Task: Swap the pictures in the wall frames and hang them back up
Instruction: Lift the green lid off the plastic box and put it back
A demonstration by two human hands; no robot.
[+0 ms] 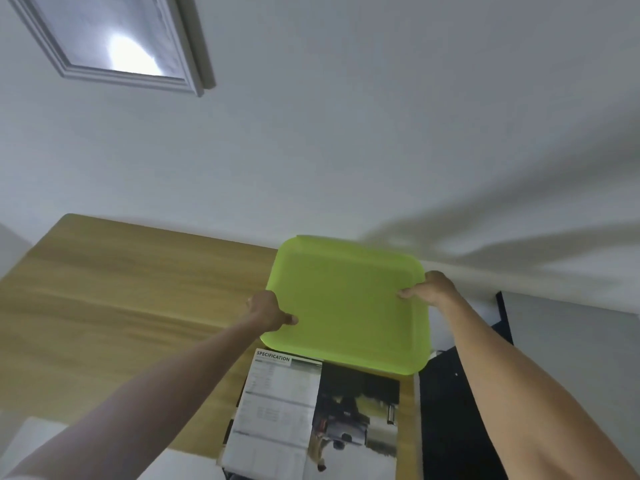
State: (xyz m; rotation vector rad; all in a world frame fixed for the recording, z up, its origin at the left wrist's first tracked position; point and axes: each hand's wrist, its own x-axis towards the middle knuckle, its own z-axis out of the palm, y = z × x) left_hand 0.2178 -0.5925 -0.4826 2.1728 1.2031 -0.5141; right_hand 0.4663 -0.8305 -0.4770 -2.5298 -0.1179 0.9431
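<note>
Left hand point(268, 315): thumb over left rim of green tray point(346, 306), fingers hidden beneath, gripping.
Right hand point(431, 289): thumb on right rim, fingers curled under, gripping.
Tray: held tilted, above table's point(104, 306) far right corner, close to wall point(346, 133).
Below tray: printed sheet point(277, 410) headed "SPECIFICATION", photo page point(356, 417) alongside, flat on table.
Framed picture point(114, 39): hanging on wall, upper left, well apart from hands.
Risk, judged: tray set down on loose pages could crease them; tilt could let tray slip from thumb grip.
</note>
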